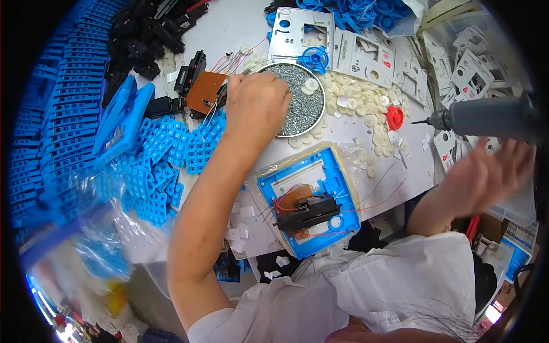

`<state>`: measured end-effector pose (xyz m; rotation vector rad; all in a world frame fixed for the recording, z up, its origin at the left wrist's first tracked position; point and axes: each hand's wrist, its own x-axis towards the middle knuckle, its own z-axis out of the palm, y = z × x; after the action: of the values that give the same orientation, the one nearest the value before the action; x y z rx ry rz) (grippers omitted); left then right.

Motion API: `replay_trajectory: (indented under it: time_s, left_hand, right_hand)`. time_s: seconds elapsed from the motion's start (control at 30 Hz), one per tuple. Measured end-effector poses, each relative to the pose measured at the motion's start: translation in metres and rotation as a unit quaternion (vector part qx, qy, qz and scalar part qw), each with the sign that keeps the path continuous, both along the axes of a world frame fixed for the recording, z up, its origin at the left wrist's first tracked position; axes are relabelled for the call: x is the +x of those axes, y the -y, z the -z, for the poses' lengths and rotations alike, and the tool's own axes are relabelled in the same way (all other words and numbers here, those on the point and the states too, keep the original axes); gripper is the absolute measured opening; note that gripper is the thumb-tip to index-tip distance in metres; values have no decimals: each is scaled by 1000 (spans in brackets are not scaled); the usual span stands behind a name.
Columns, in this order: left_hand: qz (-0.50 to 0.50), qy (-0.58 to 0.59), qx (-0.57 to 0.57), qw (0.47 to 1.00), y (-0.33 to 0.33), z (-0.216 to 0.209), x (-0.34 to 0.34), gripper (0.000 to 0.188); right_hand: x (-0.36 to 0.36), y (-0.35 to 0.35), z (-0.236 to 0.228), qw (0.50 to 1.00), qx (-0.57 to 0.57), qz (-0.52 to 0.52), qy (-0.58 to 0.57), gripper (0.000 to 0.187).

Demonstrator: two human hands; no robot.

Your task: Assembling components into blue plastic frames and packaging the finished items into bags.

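My left hand (256, 106) reaches over the left rim of a round metal dish (309, 94) full of small silver screws, fingers bent down at the wires and brown circuit board (204, 91) beside it; whether it holds anything is hidden. My right hand (486, 177) is blurred at the right, fingers spread, just below a grey electric screwdriver (486, 117) that points left. It does not grip the tool. Near the table's front edge lies a blue plastic frame (309, 200) with a black part, a brown board and red wires inside it.
Blue keypad pieces (166, 160) lie in a heap at the left, with blue frames (123, 117) and black parts (148, 34) behind. White round discs (360, 108), a red wheel (394, 117) and grey plates (357, 51) lie at the right. Clear plastic bags (86, 228) hang at the lower left.
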<state>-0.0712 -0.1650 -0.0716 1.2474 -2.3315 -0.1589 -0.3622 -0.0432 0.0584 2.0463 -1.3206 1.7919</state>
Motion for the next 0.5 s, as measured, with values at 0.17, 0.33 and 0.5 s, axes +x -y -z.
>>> replay_trajectory:
  time_s: [0.17, 0.33, 0.5]
  left_hand:
    - [-32, 7, -48, 998, 3, 13, -1, 19]
    - [-8, -16, 13, 1000, -16, -24, 10, 17]
    - [55, -75, 12, 996, -122, -78, 24, 11]
  right_hand:
    - [41, 54, -10, 968, 213, -89, 100, 72]
    - [58, 76, -8, 843, 264, -426, 194, 78]
    - [94, 27, -5, 722, 308, -542, 300, 65]
